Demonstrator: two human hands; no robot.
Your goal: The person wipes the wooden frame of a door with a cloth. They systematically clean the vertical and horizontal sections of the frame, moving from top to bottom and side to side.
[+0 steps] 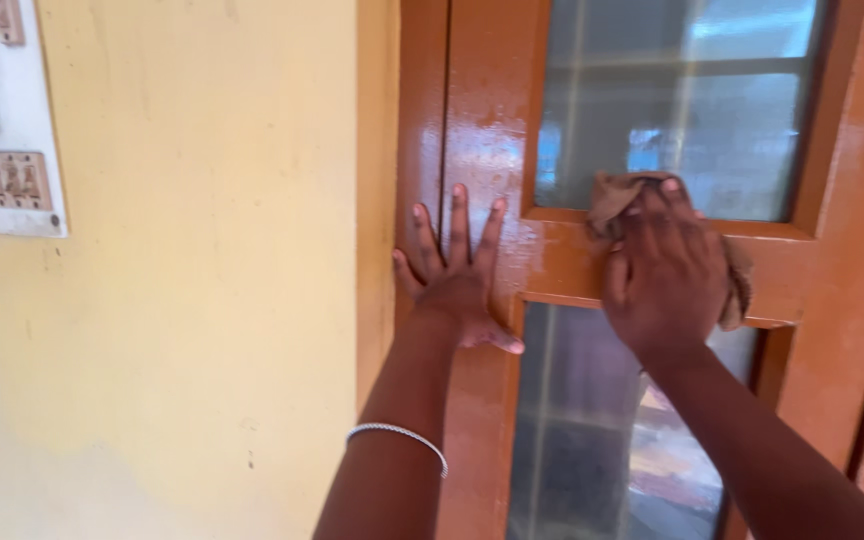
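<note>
My left hand [455,273] lies flat with fingers spread on the glossy orange-brown door frame [477,130], a thin silver bracelet [399,436] on its forearm. My right hand [664,272] presses a crumpled brown cloth [614,196] against the door's horizontal wooden rail [560,262], between the upper glass pane [682,100] and the lower glass pane [572,420]. The cloth sticks out above and to the right of the fingers.
A yellow wall [202,300] fills the left half. A white switchboard with a row of brown switches [2,180] hangs at the upper left. The door's right stile [852,230] runs down the right edge.
</note>
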